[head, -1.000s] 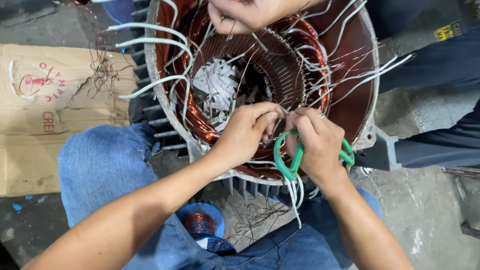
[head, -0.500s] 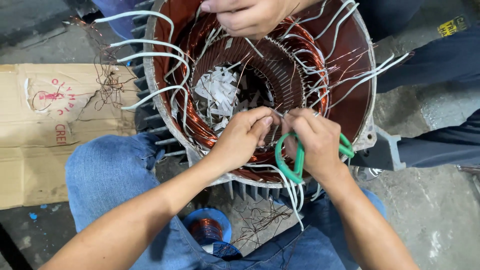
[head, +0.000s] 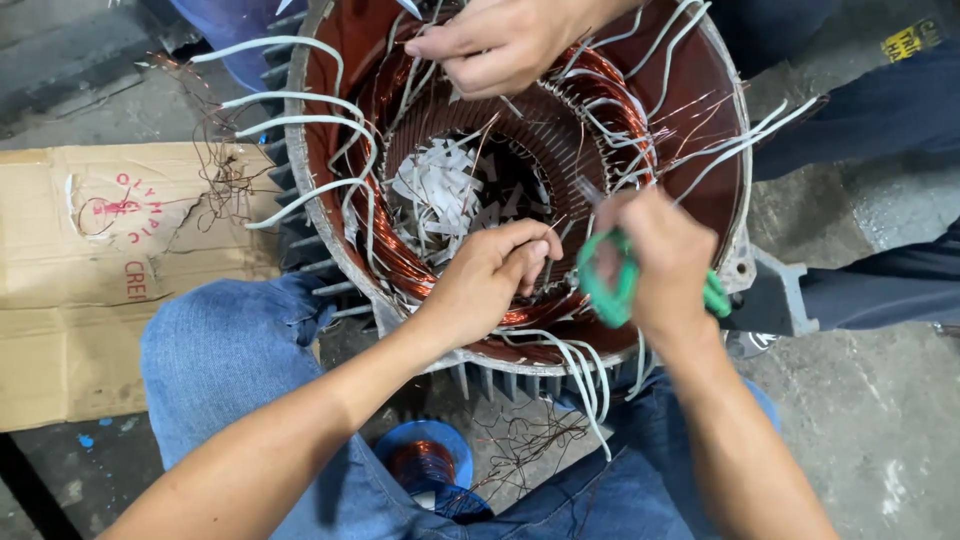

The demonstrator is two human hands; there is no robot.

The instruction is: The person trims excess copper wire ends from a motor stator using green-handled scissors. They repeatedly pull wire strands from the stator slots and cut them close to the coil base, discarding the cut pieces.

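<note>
With the left hand point(head: 490, 280) pinching copper windings point(head: 400, 270) inside the stator housing point(head: 320, 215), the right hand point(head: 660, 260), closed around green-handled scissors point(head: 605, 285), appears mid-trimming; precise blade placement follows.

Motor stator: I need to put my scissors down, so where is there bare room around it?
Free: the flattened cardboard left of the stator, and bare concrete floor at lower right. Crowded: the bore, filled with copper windings, white sleeved leads and three hands.
</note>
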